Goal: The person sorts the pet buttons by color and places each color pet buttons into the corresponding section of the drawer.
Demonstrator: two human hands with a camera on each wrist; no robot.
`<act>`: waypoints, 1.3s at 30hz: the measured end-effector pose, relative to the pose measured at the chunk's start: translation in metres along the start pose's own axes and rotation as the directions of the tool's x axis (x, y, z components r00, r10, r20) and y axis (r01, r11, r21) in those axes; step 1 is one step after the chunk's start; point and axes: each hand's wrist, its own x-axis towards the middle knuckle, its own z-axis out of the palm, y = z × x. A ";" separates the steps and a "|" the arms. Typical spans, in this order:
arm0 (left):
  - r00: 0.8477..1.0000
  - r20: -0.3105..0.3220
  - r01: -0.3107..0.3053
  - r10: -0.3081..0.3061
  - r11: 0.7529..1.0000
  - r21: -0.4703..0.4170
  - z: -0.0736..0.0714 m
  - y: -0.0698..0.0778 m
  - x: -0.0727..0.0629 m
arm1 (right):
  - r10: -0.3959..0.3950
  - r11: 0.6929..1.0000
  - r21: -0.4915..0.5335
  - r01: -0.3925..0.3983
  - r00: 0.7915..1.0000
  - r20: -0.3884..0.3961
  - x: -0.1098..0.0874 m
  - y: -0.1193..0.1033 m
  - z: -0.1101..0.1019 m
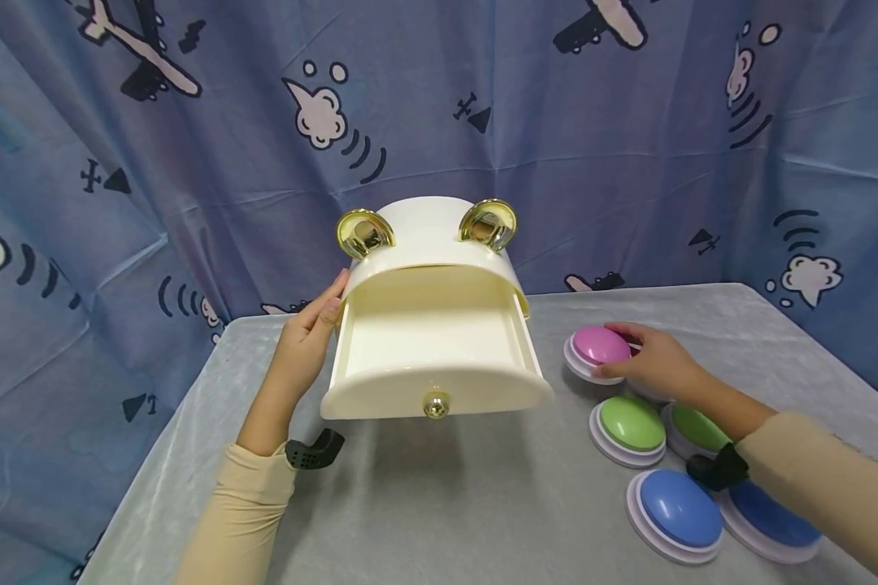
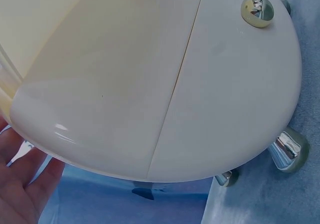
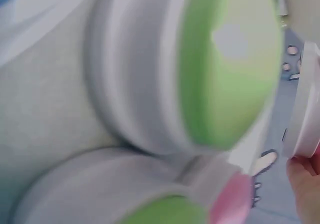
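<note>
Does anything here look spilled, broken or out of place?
Nothing looks spilled or broken. The one thing standing out is the white drawer, sticking out from its cabinet; but the left hand touches the cabinet's side, so it seems deliberate.

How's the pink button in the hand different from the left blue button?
The pink button has a pink top; the blue button has a blue one. The right hand holds the pink button, while the blue button lies on the table. In the head view, the blue button looks bigger than the pink button. Both have domed tops and pale round bases.
</note>
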 end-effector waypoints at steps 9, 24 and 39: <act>1.000 0.000 0.002 -0.002 1.000 -0.002 0.000 0.001 0.000 | -0.015 0.997 0.078 0.014 1.000 0.000 -0.010 -0.027 -0.019; 1.000 -0.001 -0.002 0.002 1.000 0.003 0.000 0.001 0.000 | -0.028 0.998 0.058 0.029 0.999 -0.031 -0.034 -0.067 -0.045; 1.000 -0.003 0.001 -0.001 1.000 0.000 0.000 0.002 0.000 | -0.067 0.994 0.083 0.074 0.994 -0.084 -0.051 -0.105 -0.064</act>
